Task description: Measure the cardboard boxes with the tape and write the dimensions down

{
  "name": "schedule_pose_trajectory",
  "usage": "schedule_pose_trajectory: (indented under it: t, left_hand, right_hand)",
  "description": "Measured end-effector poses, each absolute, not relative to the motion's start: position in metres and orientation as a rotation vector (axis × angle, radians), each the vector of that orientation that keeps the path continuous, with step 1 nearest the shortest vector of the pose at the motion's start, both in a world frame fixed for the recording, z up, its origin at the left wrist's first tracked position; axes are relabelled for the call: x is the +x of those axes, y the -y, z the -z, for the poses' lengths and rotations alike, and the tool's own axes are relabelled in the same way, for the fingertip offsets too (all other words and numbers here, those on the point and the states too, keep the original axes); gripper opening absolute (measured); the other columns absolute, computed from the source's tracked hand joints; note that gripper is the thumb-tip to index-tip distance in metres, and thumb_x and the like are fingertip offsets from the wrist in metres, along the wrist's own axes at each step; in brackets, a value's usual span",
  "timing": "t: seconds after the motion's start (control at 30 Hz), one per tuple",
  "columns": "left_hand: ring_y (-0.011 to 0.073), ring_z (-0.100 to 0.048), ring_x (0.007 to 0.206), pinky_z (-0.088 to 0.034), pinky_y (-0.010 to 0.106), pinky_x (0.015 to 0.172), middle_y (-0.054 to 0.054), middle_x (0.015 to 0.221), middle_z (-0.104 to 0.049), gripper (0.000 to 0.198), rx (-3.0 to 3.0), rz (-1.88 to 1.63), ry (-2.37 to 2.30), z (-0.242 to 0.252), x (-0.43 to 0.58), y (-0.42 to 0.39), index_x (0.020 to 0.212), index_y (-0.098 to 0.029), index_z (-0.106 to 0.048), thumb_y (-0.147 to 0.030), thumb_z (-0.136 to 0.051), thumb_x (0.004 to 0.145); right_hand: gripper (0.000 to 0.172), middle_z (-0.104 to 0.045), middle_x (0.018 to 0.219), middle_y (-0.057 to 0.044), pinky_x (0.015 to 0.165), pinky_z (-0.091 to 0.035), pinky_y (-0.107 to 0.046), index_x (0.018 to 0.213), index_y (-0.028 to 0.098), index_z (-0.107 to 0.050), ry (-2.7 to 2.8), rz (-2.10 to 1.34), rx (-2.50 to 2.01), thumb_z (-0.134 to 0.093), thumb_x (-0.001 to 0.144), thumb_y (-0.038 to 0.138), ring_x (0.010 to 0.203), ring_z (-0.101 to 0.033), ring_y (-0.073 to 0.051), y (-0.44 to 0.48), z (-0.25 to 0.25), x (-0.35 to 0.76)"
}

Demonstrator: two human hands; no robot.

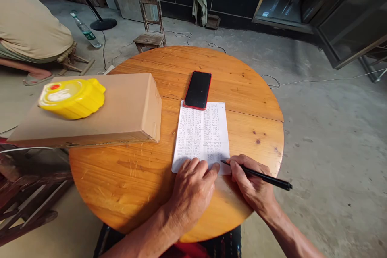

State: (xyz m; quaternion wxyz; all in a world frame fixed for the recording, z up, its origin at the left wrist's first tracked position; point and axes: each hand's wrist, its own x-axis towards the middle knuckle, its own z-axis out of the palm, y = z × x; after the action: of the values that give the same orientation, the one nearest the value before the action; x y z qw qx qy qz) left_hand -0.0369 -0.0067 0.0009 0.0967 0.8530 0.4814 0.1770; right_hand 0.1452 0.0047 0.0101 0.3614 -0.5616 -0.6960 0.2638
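A sheet of paper [201, 137] with rows of small handwriting lies on the round wooden table [127, 185]. My left hand [195, 191] rests on its lower edge, palm down, with bent fingers and the thumb apart; nothing is gripped in it. Between the thumb and fingers of my right hand [252, 181] is a black pen [269, 178]. The pen's tip is at the lower right of the sheet, close to my left thumb. A dark-screened phone in a red case [197, 90] lies over the top edge of the paper.
A cardboard box [121, 105] covers the table's left side, with a yellow plastic bottle [72, 98] lying on it. Beyond stand a small wooden chair [150, 39] and a water bottle [86, 30]. A seated person [30, 24] is at left. Cables [272, 82] cross the floor.
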Motion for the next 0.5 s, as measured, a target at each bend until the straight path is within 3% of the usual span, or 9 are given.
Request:
schedule_pose_trajectory:
  t: [0.27, 0.5]
  left_hand:
    - [0.0221, -0.052, 0.074, -0.041, 0.038, 0.067, 0.001, 0.076, -0.058, 0.03, 2.524, -0.537, -1.432, -0.0008, -0.0367, 0.0061, 0.109, -0.021, -0.065, -0.008, -0.054, 0.085]
    - [0.0222, -0.052, 0.075, -0.041, 0.039, 0.068, 0.001, 0.079, -0.059, 0.036, 2.559, -0.43, -1.429, -0.0019, -0.0367, 0.0057, 0.116, -0.023, -0.061, -0.008, -0.055, 0.084]
  right_hand:
    - [0.02, -0.069, 0.07, -0.002, 0.058, -0.048, -0.022, 0.081, 0.016, -0.067, 1.836, -0.638, -1.429, -0.051, 0.093, 0.02, 0.061, -0.064, -0.012, -0.0054, -0.0104, 0.1436]
    - [0.021, -0.064, 0.059, 0.0, 0.055, -0.048, -0.022, 0.083, 0.017, -0.068, 1.681, -0.71, -1.498, -0.052, 0.093, 0.027, 0.055, -0.061, -0.013, -0.0026, -0.0083, 0.1485]
